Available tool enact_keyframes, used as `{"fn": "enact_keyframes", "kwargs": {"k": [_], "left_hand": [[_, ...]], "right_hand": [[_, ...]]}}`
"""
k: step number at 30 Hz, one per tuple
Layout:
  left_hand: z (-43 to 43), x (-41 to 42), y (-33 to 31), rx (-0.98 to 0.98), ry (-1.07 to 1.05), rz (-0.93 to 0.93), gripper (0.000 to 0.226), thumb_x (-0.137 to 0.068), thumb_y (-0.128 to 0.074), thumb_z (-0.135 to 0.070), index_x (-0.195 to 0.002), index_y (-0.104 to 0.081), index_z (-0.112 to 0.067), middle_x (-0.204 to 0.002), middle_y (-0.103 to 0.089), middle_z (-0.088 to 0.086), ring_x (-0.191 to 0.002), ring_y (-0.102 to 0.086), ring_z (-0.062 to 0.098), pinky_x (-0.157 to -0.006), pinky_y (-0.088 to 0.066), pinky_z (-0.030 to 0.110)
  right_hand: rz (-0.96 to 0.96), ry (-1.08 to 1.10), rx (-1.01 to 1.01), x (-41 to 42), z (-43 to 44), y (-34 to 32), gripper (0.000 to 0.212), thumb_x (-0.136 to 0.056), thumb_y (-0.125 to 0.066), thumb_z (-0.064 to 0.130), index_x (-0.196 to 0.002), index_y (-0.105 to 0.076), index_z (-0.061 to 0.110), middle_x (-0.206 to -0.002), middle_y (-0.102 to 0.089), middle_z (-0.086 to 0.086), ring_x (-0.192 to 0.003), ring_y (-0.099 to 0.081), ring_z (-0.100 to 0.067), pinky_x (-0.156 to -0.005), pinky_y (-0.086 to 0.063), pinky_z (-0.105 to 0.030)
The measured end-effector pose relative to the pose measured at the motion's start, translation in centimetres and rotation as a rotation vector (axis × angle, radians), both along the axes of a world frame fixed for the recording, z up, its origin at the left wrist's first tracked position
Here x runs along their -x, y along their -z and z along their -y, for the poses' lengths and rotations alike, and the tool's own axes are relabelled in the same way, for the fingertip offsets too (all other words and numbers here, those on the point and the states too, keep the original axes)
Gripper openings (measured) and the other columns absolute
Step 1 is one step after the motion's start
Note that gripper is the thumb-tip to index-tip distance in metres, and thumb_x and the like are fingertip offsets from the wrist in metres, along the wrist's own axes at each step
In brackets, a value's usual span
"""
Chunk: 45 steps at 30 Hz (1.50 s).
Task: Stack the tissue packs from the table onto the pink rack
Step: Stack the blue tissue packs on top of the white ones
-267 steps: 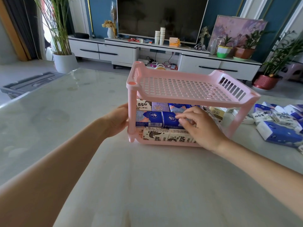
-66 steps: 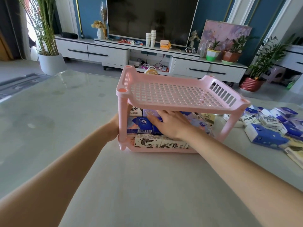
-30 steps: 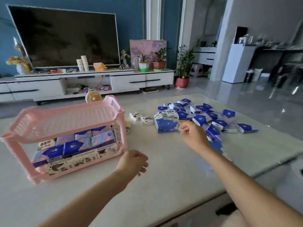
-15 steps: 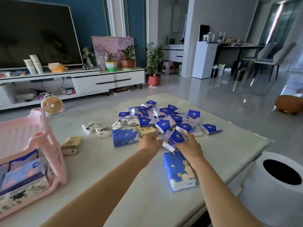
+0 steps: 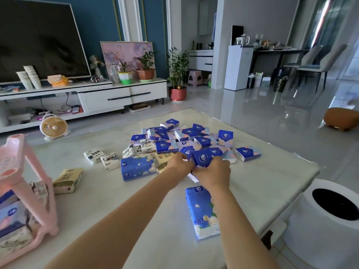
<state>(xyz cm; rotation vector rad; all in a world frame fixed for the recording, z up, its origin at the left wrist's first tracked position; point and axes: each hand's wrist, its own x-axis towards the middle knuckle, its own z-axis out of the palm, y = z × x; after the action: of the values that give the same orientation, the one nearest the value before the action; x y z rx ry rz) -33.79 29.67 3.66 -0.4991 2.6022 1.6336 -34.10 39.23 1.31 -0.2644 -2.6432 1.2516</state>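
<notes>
A heap of small blue tissue packs (image 5: 186,136) lies at the far middle of the marble table (image 5: 116,200). At the heap's near edge, my left hand (image 5: 179,163) and my right hand (image 5: 212,173) are pressed together, gripping a few small blue packs (image 5: 202,158) between them. The pink rack (image 5: 29,171) stands at the left edge of the view, apart from both hands. Its lower shelf holds stacked packs (image 5: 11,214), and its top shelf is only partly in view.
Two large blue packs lie near my hands, one to the left (image 5: 136,167) and one under my right forearm (image 5: 202,208). A yellowish pack (image 5: 68,179) and white printed packs (image 5: 94,155) lie toward the rack. A white round bin (image 5: 326,220) stands off the table's right corner.
My view has swung right from the rack to the heap. Both hands left the rack, reached the heap and closed together on small blue packs.
</notes>
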Motion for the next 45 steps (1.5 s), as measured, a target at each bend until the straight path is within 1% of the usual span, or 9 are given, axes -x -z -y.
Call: {"fn": "enact_keyframes", "kwargs": {"k": [4,7,10,13,20,29,36,42,45], "left_hand": [[2.4,-4.3,-1.5,-0.339,-0.038,-0.024,0.018,-0.089,-0.051,0.001,-0.105,-0.058,-0.002,-0.103,-0.061,0.018,-0.073,-0.062,0.02,-0.064,-0.058,0.027],[6.1,-9.4,-1.7,-0.419,-0.097,-0.065,0.015,-0.09,-0.049,0.003,-0.099,-0.061,0.0,-0.093,-0.063,0.017,-0.075,-0.062,0.02,-0.063,-0.058,0.025],[9.5,-14.6,-2.2,-0.523,-0.206,-0.046,0.009,-0.09,-0.049,0.005,-0.091,-0.058,0.004,-0.079,-0.063,0.017,-0.061,-0.064,0.02,-0.055,-0.058,0.027],[13.8,-21.4,-3.0,-0.598,-0.384,-0.069,0.009,-0.089,-0.048,0.008,-0.085,-0.056,0.007,-0.073,-0.06,0.018,-0.046,-0.063,0.018,-0.048,-0.057,0.03],[21.2,-34.6,-4.5,-0.548,-0.633,-0.166,0.014,-0.086,-0.05,0.009,-0.093,-0.059,0.001,-0.077,-0.066,0.015,-0.054,-0.067,0.018,-0.053,-0.059,0.033],[24.5,-39.4,-3.9,-0.554,-0.701,-0.178,0.006,-0.089,-0.052,0.003,-0.086,-0.057,0.004,-0.079,-0.061,0.016,-0.066,-0.063,0.023,-0.057,-0.058,0.028],[29.5,-45.0,-4.6,-0.437,-0.722,0.049,0.012,-0.084,-0.052,0.001,-0.072,-0.054,-0.002,-0.045,-0.057,0.006,-0.036,-0.056,0.015,-0.043,-0.052,0.023],[36.7,-48.4,-4.5,-0.526,-0.865,-0.025,0.009,-0.087,-0.048,0.001,-0.08,-0.053,-0.002,-0.074,-0.059,0.014,-0.04,-0.061,0.018,-0.046,-0.056,0.029],[39.0,-45.4,-4.1,-0.529,-0.816,-0.035,0.009,-0.087,-0.05,-0.003,-0.08,-0.052,-0.008,-0.078,-0.061,0.01,-0.054,-0.065,0.018,-0.06,-0.051,0.031]], "right_hand": [[0.035,-0.132,0.077,-2.0,0.5,-3.7,0.073,-0.044,-0.071,0.055,-0.098,-0.053,0.009,-0.108,-0.058,-0.012,-0.105,-0.052,-0.028,-0.076,-0.042,-0.031],[0.149,-0.412,0.169,-5.5,2.2,-6.0,0.049,-0.059,-0.079,0.032,-0.095,-0.052,0.015,-0.092,-0.058,0.001,-0.085,-0.056,-0.015,-0.062,-0.041,-0.023],[0.222,-0.647,0.09,-8.5,4.2,-7.2,0.029,-0.068,-0.077,0.031,-0.084,-0.061,0.012,-0.069,-0.051,0.005,-0.062,-0.047,-0.008,-0.054,-0.035,-0.021],[0.294,-0.846,0.053,-11.8,8.0,-7.6,0.026,-0.07,-0.075,0.034,-0.068,-0.06,0.013,-0.066,-0.049,0.002,-0.061,-0.044,-0.009,-0.056,-0.038,-0.021],[0.274,-1.173,0.083,-20.3,18.0,-7.1,0.031,-0.076,-0.07,0.036,-0.089,-0.069,0.008,-0.08,-0.06,-0.001,-0.073,-0.05,-0.013,-0.061,-0.042,-0.025],[-0.133,-1.133,0.04,-25.1,25.4,-5.8,0.032,-0.078,-0.067,0.031,-0.104,-0.05,0.022,-0.079,-0.05,0.014,-0.076,-0.051,-0.009,-0.068,-0.038,-0.025],[-0.284,-1.129,-0.07,-25.5,29.2,-5.1,0.036,-0.08,-0.067,0.023,-0.114,-0.058,0.016,-0.091,-0.055,0.005,-0.082,-0.052,-0.013,-0.066,-0.035,-0.021],[-0.37,-1.127,-0.197,-25.0,32.9,-3.9,0.038,-0.083,-0.065,0.026,-0.117,-0.061,0.01,-0.108,-0.064,-0.006,-0.098,-0.058,-0.021,-0.082,-0.041,-0.025],[-0.488,-1.043,-0.22,-24.8,34.9,-3.0,0.017,-0.083,-0.063,0.028,-0.091,-0.062,0.013,-0.084,-0.065,-0.003,-0.085,-0.06,-0.024,-0.072,-0.043,-0.029]]}}
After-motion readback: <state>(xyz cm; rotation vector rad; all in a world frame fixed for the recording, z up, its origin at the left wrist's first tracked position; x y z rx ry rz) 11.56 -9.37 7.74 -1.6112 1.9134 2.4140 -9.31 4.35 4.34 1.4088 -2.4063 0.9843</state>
